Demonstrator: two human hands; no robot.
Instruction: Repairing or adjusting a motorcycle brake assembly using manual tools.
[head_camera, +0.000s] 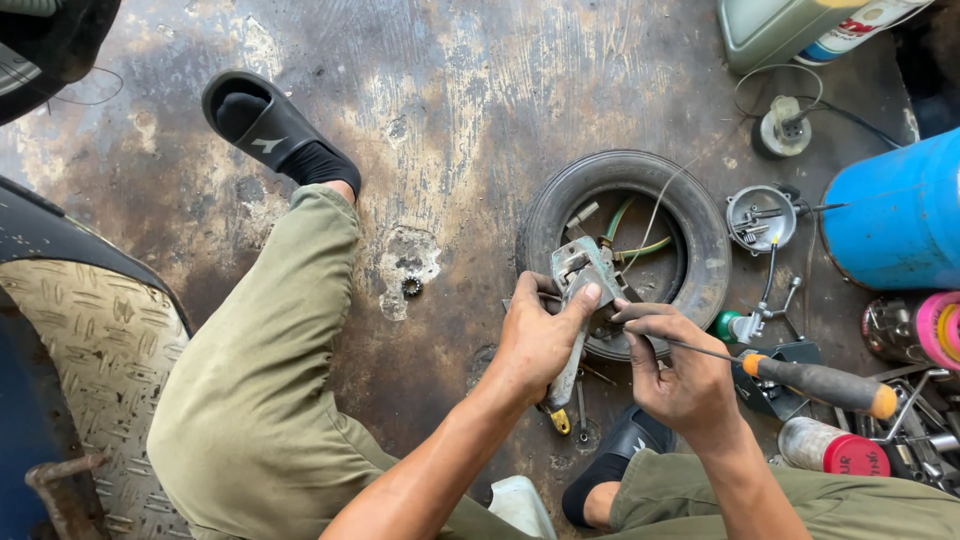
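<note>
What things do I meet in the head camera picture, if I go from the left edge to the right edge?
Tread-plate metal panel → black sandal → small nut on the floor → left hand → right hand → screwdriver handle → blue cylinder.

Bright, even daylight, soft shadows, sharp focus, slight wide-angle edge distortion.

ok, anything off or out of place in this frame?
A small toothed ring lies alone on the stained floor, apart from the parts around the tyre. Otherwise, left hand grips a metal part; right hand holds a screwdriver.
</note>
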